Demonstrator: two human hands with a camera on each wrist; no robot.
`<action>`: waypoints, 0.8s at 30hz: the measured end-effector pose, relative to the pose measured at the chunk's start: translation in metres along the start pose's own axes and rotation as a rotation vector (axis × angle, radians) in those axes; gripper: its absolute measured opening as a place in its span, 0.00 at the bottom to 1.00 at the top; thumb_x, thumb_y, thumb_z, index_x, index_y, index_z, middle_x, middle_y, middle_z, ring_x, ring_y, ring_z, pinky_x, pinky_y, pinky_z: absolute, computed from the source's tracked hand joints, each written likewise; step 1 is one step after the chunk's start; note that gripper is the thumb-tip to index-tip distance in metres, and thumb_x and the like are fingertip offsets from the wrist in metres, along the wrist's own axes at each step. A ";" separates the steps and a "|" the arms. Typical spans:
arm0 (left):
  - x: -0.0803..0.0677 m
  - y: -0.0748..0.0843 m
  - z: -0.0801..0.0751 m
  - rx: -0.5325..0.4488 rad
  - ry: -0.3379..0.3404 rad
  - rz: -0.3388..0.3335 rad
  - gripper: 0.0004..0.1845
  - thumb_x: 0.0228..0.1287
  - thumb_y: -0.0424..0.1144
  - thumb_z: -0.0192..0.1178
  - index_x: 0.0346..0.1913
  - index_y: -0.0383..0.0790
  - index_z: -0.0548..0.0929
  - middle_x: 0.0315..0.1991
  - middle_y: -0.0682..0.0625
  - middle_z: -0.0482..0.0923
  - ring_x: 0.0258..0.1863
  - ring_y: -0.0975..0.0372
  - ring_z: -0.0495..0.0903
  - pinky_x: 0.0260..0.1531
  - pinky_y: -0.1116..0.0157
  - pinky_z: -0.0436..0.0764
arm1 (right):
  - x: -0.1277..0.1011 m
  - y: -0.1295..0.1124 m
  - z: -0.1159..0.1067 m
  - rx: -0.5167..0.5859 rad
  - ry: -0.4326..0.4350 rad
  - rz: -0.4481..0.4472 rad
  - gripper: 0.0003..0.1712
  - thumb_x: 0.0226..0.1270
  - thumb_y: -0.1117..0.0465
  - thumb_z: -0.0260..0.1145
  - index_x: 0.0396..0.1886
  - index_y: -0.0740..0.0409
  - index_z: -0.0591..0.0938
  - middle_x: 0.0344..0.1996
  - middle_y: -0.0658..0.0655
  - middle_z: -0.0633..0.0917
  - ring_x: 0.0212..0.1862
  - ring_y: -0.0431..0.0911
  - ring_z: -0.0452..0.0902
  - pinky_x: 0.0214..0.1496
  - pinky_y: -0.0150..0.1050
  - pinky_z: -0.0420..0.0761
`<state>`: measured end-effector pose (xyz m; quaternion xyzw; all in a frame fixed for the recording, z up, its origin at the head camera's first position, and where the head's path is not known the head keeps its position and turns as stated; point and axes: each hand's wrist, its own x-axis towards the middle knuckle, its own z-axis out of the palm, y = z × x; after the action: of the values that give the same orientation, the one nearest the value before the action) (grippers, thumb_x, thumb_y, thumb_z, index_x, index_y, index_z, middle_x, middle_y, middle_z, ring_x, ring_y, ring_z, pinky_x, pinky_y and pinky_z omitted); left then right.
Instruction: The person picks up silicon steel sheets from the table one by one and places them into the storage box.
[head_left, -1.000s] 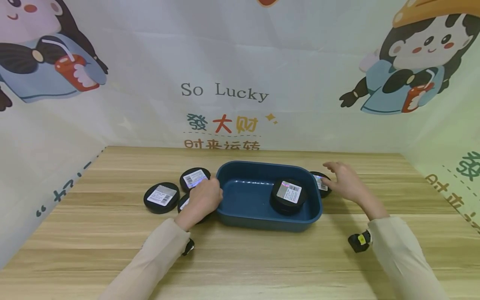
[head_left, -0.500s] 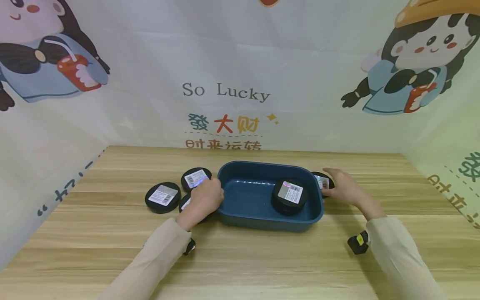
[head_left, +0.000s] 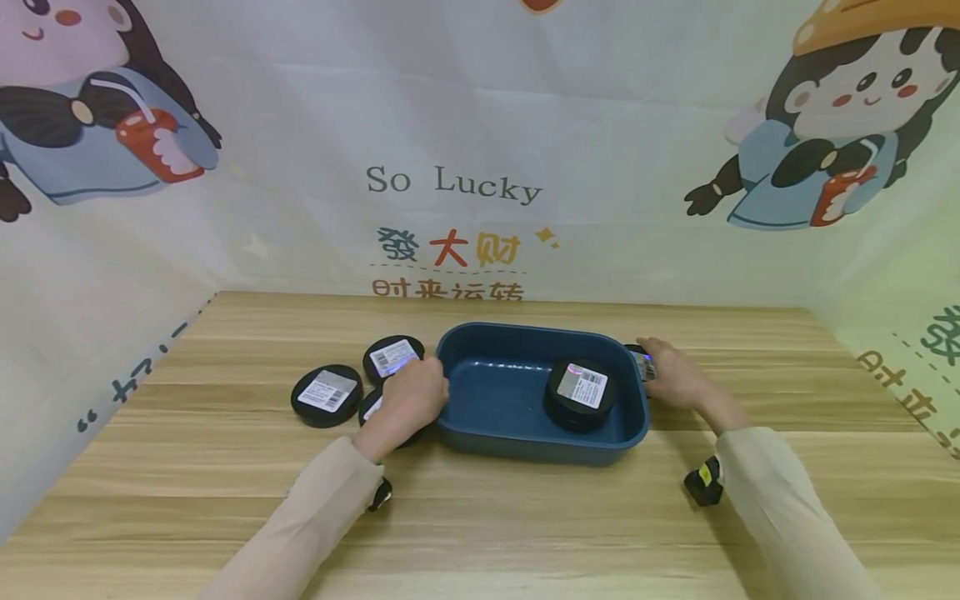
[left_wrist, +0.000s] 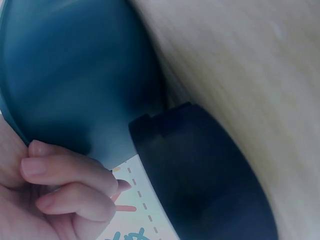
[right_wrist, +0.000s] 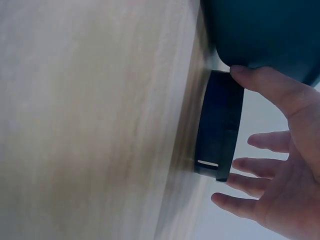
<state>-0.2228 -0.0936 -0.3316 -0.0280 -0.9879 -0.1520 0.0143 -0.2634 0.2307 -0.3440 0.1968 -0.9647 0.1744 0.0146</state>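
The light is bright and soft, with only faint shadows on the table (head_left: 525,508). The head view is sharp but bends at its edges. Both wrist views are blurry and dimmer.

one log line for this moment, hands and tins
left hand: grips bin left rim | right hand: thumb on tin right of bin, fingers spread | in bin: one tin | left of bin: three tins

The right hand (head_left: 675,377) has drawn in toward the blue tray (head_left: 540,446) and come down over the black round tin (head_left: 639,358) just outside the tray's right end. That tin showed most of its labelled top a second ago; now only a sliver shows past the grip, the thumb on the tin's rim.
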 end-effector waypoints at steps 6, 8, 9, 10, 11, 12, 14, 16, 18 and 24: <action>-0.001 0.000 0.000 0.004 0.004 0.004 0.12 0.59 0.35 0.50 0.39 0.26 0.75 0.34 0.34 0.77 0.33 0.50 0.78 0.28 0.52 0.75 | 0.003 -0.001 0.003 0.012 -0.037 0.036 0.37 0.46 0.69 0.60 0.56 0.82 0.60 0.54 0.83 0.61 0.56 0.73 0.57 0.56 0.60 0.59; -0.001 0.000 -0.001 0.004 0.007 0.002 0.12 0.59 0.35 0.50 0.38 0.26 0.75 0.34 0.34 0.77 0.32 0.49 0.78 0.27 0.52 0.75 | 0.004 -0.002 0.003 0.018 -0.044 0.042 0.37 0.47 0.69 0.60 0.57 0.81 0.60 0.54 0.82 0.61 0.57 0.72 0.56 0.56 0.60 0.59; -0.001 0.000 -0.001 0.004 0.008 0.001 0.12 0.58 0.35 0.50 0.38 0.26 0.75 0.34 0.34 0.77 0.32 0.49 0.78 0.27 0.52 0.75 | 0.004 -0.003 0.003 0.019 -0.046 0.043 0.36 0.48 0.69 0.60 0.57 0.81 0.60 0.54 0.82 0.61 0.57 0.72 0.56 0.56 0.60 0.59; -0.001 0.000 -0.001 0.004 0.008 0.000 0.12 0.58 0.35 0.50 0.38 0.26 0.75 0.34 0.34 0.77 0.32 0.49 0.78 0.27 0.52 0.75 | 0.005 -0.003 0.003 0.021 -0.050 0.046 0.36 0.48 0.69 0.60 0.57 0.81 0.59 0.55 0.82 0.61 0.57 0.72 0.56 0.57 0.60 0.58; -0.001 0.000 -0.001 0.004 0.009 -0.001 0.12 0.58 0.35 0.50 0.38 0.26 0.75 0.34 0.34 0.77 0.32 0.49 0.78 0.27 0.52 0.75 | 0.005 -0.003 0.003 0.020 -0.053 0.046 0.36 0.49 0.68 0.60 0.57 0.81 0.60 0.54 0.82 0.61 0.57 0.72 0.56 0.57 0.59 0.58; -0.001 0.001 -0.001 0.004 0.011 -0.002 0.12 0.58 0.35 0.51 0.38 0.27 0.74 0.34 0.34 0.77 0.32 0.49 0.78 0.27 0.51 0.75 | 0.006 -0.003 0.004 0.021 -0.055 0.050 0.36 0.49 0.68 0.60 0.57 0.80 0.60 0.55 0.82 0.61 0.57 0.72 0.56 0.57 0.59 0.58; -0.002 0.000 -0.001 0.004 0.014 -0.001 0.12 0.58 0.35 0.51 0.38 0.27 0.74 0.34 0.34 0.77 0.32 0.49 0.79 0.28 0.51 0.75 | 0.007 -0.002 0.004 0.019 -0.062 0.052 0.36 0.50 0.67 0.60 0.57 0.80 0.60 0.54 0.83 0.61 0.57 0.73 0.56 0.56 0.60 0.59; -0.002 0.000 -0.001 0.004 0.020 0.003 0.12 0.58 0.35 0.51 0.38 0.27 0.74 0.34 0.34 0.77 0.33 0.48 0.79 0.28 0.51 0.75 | 0.008 -0.002 0.005 0.014 -0.066 0.054 0.36 0.51 0.66 0.60 0.57 0.80 0.60 0.54 0.83 0.62 0.56 0.73 0.57 0.56 0.60 0.60; -0.002 0.000 0.000 0.004 0.026 0.008 0.12 0.58 0.35 0.51 0.38 0.26 0.74 0.34 0.34 0.77 0.33 0.48 0.79 0.28 0.51 0.75 | 0.008 -0.001 0.006 0.017 -0.071 0.057 0.36 0.51 0.66 0.60 0.57 0.80 0.60 0.53 0.83 0.62 0.55 0.73 0.58 0.55 0.60 0.61; -0.002 0.000 -0.001 0.006 0.032 0.014 0.12 0.58 0.34 0.51 0.38 0.26 0.75 0.34 0.33 0.77 0.32 0.48 0.79 0.27 0.51 0.75 | 0.010 0.000 0.005 0.016 -0.087 0.086 0.35 0.53 0.65 0.59 0.58 0.79 0.59 0.52 0.83 0.62 0.53 0.72 0.60 0.53 0.59 0.63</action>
<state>-0.2205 -0.0938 -0.3310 -0.0325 -0.9878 -0.1494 0.0311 -0.2718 0.2250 -0.3476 0.1624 -0.9706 0.1739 -0.0366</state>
